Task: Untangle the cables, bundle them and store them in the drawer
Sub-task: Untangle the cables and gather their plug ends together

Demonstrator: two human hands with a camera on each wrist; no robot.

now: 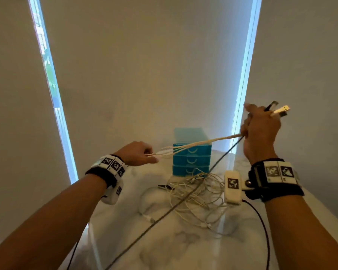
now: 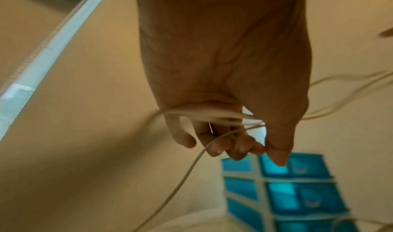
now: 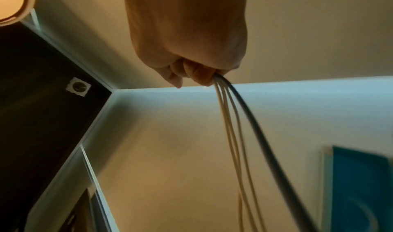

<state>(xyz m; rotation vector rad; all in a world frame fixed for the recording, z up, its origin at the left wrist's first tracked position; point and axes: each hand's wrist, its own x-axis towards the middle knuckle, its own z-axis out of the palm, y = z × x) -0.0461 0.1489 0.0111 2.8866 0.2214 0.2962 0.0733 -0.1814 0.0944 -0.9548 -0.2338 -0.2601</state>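
So the right hand (image 1: 260,131) is fisting a bunch of cables near their plug ends, fingers (image 3: 197,76) wrapped tight around them, with the USB plugs (image 1: 280,111) sticking out past the thumb side. Below that fist a thick dark cable (image 1: 164,213) is running taut down toward the table edge, and the thin white cables (image 1: 193,146) are stretching across to the left hand (image 1: 138,153). That hand is curling its fingers (image 2: 214,149) loosely around the white strands, more combing than clamping I think, though the wrist view is blurry.

These are going to handle light and floppy, and the thin ones are slick enough to slide through a soft grip, which helps here. The dark one is looking stiffer and will probably fight coiling. Best hold is just behind the plugs, never on the plug tips.

Below both hands, the rest is sitting as a tangled pile (image 1: 195,193) on the marble table (image 1: 183,246), right in front of the blue drawer unit (image 1: 191,152), whose drawers are all looking closed.

Hard to tell: how many white cables there are, and where the dark cable's far end is going, since it's running out of frame.
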